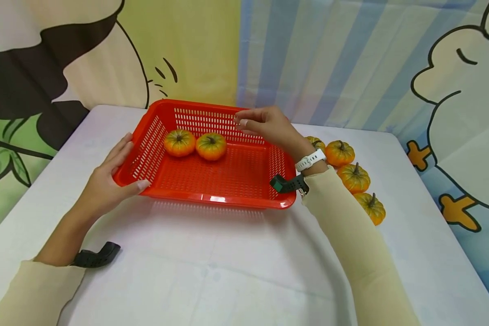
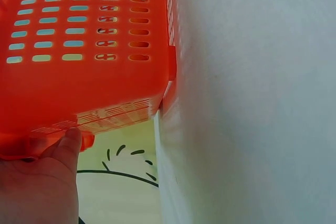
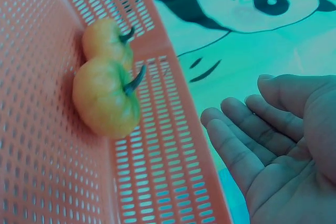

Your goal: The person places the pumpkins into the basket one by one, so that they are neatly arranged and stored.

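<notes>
A red plastic basket [image 1: 212, 198] with slotted walls stands on the table. My left hand [image 1: 106, 183] grips its left end, the thumb along the front corner and the fingers against the outer side. The left wrist view shows a fingertip just under the basket's rim. Inside, toward the back left, two small orange-and-green pumpkins [image 1: 179, 143] sit side by side. My right hand [image 1: 266, 124] hovers over the basket's back right part, fingers loosely bent and apart from both pumpkins. In the right wrist view its palm [image 3: 299, 171] holds nothing.
Several more pumpkins [image 1: 353, 178] stand in a row on the white table [image 1: 212, 271], right of the basket and partly behind my right forearm. A printed cloth [image 1: 203, 50] with cartoon animals hangs behind the table.
</notes>
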`<action>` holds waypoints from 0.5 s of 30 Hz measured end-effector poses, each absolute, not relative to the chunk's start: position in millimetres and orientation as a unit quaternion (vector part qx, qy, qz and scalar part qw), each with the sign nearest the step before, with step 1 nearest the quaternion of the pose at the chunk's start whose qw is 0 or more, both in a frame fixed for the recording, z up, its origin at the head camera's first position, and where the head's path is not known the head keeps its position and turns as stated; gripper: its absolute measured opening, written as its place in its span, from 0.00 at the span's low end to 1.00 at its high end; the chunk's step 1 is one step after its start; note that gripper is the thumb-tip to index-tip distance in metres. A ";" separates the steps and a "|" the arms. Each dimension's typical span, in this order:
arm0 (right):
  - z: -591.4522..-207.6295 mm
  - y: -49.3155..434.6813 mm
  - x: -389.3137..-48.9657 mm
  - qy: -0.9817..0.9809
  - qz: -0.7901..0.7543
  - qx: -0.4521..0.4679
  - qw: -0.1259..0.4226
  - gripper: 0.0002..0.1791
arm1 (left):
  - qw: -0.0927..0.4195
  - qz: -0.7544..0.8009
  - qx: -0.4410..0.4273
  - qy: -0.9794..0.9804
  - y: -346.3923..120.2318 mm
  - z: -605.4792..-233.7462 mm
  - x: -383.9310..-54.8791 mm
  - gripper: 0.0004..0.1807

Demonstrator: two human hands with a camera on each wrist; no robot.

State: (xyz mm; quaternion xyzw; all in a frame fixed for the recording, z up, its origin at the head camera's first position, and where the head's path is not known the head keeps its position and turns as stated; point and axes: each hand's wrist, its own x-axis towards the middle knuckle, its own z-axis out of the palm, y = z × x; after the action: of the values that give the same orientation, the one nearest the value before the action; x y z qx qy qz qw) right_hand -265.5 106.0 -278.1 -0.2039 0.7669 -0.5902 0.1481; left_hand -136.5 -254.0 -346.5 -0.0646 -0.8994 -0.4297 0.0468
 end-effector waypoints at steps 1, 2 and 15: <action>-277.2 107.1 -263.5 0.767 -0.589 -0.206 0.148 0.19 | 0.046 -0.430 -0.064 -0.899 -253.6 -346.5 -136.3 0.53; -276.2 108.3 -261.6 0.764 -0.592 -0.207 0.147 0.20 | 0.046 -0.431 -0.063 -0.899 -253.3 -346.5 -136.0 0.53; -273.0 133.2 -239.0 0.762 -0.605 -0.216 0.083 0.21 | 0.047 -0.425 -0.073 -0.901 -255.0 -346.1 -136.8 0.53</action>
State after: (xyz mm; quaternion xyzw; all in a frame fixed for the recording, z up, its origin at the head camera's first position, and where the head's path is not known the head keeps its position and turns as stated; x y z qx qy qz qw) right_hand -239.0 133.2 -273.0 -0.2160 0.7617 -0.6052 0.0827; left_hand -136.8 -255.0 -346.1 -0.0732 -0.9011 -0.4248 0.0470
